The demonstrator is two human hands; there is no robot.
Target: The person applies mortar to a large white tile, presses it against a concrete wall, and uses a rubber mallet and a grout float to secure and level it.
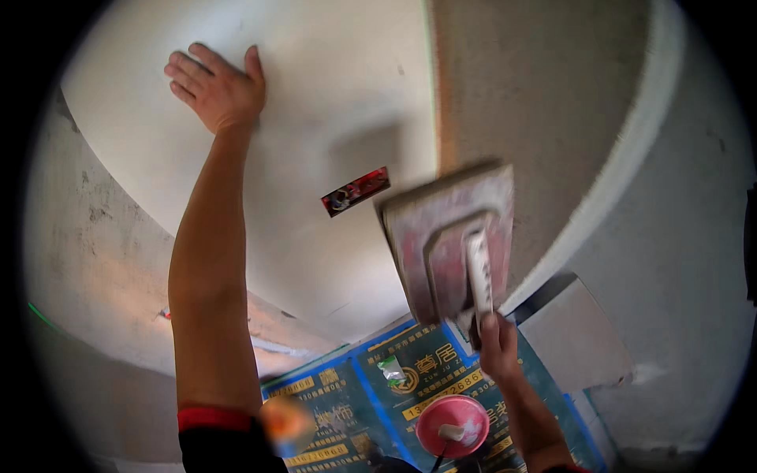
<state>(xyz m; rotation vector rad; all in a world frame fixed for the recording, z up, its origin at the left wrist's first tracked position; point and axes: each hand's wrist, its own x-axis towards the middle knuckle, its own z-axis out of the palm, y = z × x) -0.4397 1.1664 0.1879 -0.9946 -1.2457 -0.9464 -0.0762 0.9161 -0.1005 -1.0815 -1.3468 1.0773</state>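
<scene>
My left hand (225, 93) lies flat with its fingers spread on a large, smooth, pale panel (307, 260). In my right hand (498, 351) is the white handle of a plastering float (453, 244), its fingers wrapped round the lower end. The float has a broad rectangular plate, reddish and smeared with whitish residue. It is held up to the right of the panel's middle, slightly blurred, and a soft shadow falls on the panel near it. I cannot tell whether the plate touches the surface. A small red and black sticker (355, 191) is on the panel between my hands.
Below stands a pink bucket (453, 424) with white paste and a tool inside. Green printed protective sheeting (339, 414), edged with blue tape, covers the floor. A small green and white packet (392, 370) lies there. A rough grey wall strip (536, 102) borders the panel. An orange object (286, 423) is blurred.
</scene>
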